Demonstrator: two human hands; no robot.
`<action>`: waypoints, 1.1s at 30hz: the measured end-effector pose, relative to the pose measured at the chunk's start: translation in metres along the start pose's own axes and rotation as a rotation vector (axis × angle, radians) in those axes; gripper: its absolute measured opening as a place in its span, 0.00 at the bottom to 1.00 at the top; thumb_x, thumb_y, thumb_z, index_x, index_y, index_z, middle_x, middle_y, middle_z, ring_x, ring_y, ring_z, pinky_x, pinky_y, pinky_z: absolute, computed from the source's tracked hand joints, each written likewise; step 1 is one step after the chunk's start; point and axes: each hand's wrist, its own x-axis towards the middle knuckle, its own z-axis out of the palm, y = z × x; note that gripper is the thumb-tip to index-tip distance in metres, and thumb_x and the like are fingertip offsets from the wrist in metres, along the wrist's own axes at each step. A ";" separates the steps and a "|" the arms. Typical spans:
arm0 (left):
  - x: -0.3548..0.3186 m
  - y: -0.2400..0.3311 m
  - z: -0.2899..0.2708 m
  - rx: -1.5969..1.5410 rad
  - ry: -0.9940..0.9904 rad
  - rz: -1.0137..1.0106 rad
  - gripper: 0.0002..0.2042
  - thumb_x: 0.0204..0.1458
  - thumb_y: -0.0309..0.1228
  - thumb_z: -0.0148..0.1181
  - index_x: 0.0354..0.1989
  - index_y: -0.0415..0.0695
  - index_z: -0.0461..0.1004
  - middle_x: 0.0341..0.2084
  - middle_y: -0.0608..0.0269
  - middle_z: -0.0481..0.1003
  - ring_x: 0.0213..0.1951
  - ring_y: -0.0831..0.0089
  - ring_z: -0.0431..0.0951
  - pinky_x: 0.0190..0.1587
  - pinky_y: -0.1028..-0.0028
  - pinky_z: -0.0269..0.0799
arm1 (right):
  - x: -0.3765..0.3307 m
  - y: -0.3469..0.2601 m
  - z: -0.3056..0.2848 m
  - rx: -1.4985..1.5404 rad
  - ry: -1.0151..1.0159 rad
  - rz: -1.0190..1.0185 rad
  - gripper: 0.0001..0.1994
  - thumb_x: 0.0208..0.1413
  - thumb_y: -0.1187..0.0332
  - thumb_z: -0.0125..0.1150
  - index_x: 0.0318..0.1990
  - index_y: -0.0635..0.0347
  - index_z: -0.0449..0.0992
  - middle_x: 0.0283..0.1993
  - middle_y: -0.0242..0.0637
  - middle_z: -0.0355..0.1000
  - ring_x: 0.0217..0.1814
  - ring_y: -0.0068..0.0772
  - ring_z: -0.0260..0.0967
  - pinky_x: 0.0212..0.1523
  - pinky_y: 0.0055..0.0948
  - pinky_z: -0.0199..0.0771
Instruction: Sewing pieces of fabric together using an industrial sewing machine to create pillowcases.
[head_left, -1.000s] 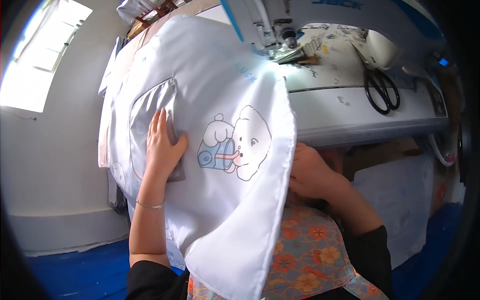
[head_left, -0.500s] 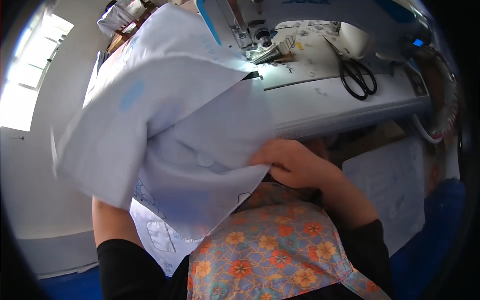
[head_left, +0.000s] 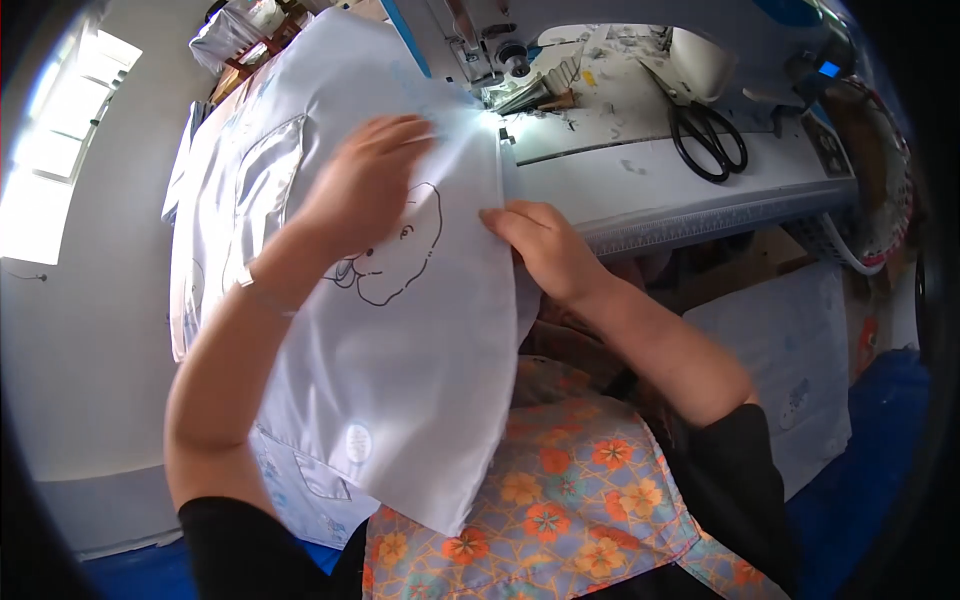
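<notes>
A pale blue-white fabric piece (head_left: 420, 380) with a cartoon outline print lies over my lap and up onto the sewing machine bed (head_left: 640, 190). My left hand (head_left: 360, 185) rests flat on top of the fabric, fingers spread toward the needle area (head_left: 505, 75). My right hand (head_left: 545, 245) pinches the fabric's right edge near the bed's front rim. The fabric's top corner lies under the lit presser foot.
Black scissors (head_left: 710, 140) lie on the machine bed at the right. More of the same fabric hangs at the left (head_left: 215, 220) and another piece at the lower right (head_left: 780, 370). A flowered apron (head_left: 560, 510) covers my lap. A bright window (head_left: 55, 150) sits far left.
The fabric was held up and folded in the air before; now it is flattened out on the machine bed, with my left hand moved on top of it and my right at its edge.
</notes>
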 end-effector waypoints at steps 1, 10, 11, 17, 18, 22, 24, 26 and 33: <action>0.022 0.025 0.020 -0.017 0.027 -0.068 0.19 0.51 0.22 0.53 0.52 0.35 0.78 0.57 0.46 0.75 0.62 0.53 0.71 0.66 0.59 0.65 | -0.002 0.001 0.004 0.166 0.050 0.064 0.16 0.68 0.61 0.53 0.37 0.68 0.77 0.32 0.29 0.75 0.38 0.19 0.68 0.41 0.26 0.69; 0.030 0.041 0.082 -0.035 0.199 -0.168 0.16 0.53 0.26 0.56 0.50 0.36 0.76 0.52 0.50 0.78 0.55 0.52 0.77 0.60 0.57 0.71 | -0.062 0.004 -0.021 -0.249 -0.197 -0.413 0.16 0.57 0.70 0.55 0.50 0.66 0.77 0.60 0.51 0.70 0.66 0.48 0.65 0.70 0.45 0.60; 0.031 0.043 0.081 -0.034 0.229 -0.145 0.17 0.52 0.27 0.58 0.50 0.36 0.76 0.52 0.50 0.78 0.55 0.52 0.77 0.60 0.57 0.71 | -0.068 0.006 -0.022 -0.634 -0.208 -0.509 0.18 0.53 0.70 0.58 0.52 0.65 0.77 0.65 0.53 0.66 0.71 0.54 0.61 0.74 0.51 0.55; 0.033 0.046 0.076 -0.054 0.186 -0.148 0.17 0.50 0.28 0.62 0.49 0.37 0.76 0.50 0.52 0.77 0.52 0.53 0.78 0.58 0.58 0.73 | -0.060 0.006 -0.002 -0.484 0.016 -0.551 0.17 0.50 0.67 0.65 0.47 0.67 0.79 0.46 0.48 0.78 0.54 0.55 0.74 0.70 0.57 0.61; 0.033 0.048 0.076 -0.055 0.183 -0.148 0.17 0.50 0.28 0.62 0.49 0.37 0.76 0.50 0.52 0.77 0.52 0.53 0.78 0.58 0.58 0.73 | -0.059 0.005 -0.006 -0.482 -0.018 -0.544 0.16 0.51 0.68 0.65 0.45 0.67 0.80 0.46 0.48 0.78 0.54 0.55 0.75 0.70 0.56 0.62; 0.035 0.051 0.080 -0.078 0.193 -0.164 0.19 0.50 0.28 0.63 0.50 0.35 0.74 0.51 0.50 0.77 0.52 0.51 0.78 0.57 0.59 0.74 | -0.060 0.009 -0.009 -0.431 -0.035 -0.527 0.13 0.50 0.69 0.65 0.42 0.68 0.81 0.45 0.48 0.79 0.52 0.54 0.76 0.70 0.55 0.63; 0.039 0.053 0.076 -0.061 0.211 -0.160 0.18 0.50 0.30 0.64 0.48 0.34 0.75 0.49 0.52 0.77 0.51 0.53 0.78 0.55 0.60 0.76 | -0.056 0.008 -0.010 -0.421 -0.034 -0.514 0.13 0.50 0.69 0.65 0.42 0.67 0.81 0.45 0.47 0.79 0.52 0.53 0.76 0.70 0.55 0.63; 0.042 0.054 0.072 -0.136 0.150 -0.275 0.18 0.50 0.31 0.65 0.48 0.34 0.75 0.48 0.52 0.77 0.52 0.54 0.78 0.55 0.59 0.74 | -0.054 0.006 -0.010 -0.412 -0.034 -0.502 0.14 0.50 0.69 0.65 0.43 0.67 0.81 0.45 0.47 0.80 0.52 0.53 0.76 0.70 0.55 0.63; 0.042 0.042 0.085 0.025 0.256 -0.225 0.14 0.52 0.30 0.62 0.45 0.38 0.77 0.48 0.56 0.77 0.50 0.58 0.77 0.55 0.59 0.71 | -0.046 0.003 -0.008 -0.412 -0.048 -0.473 0.13 0.51 0.69 0.65 0.43 0.66 0.81 0.46 0.47 0.80 0.55 0.55 0.76 0.69 0.54 0.65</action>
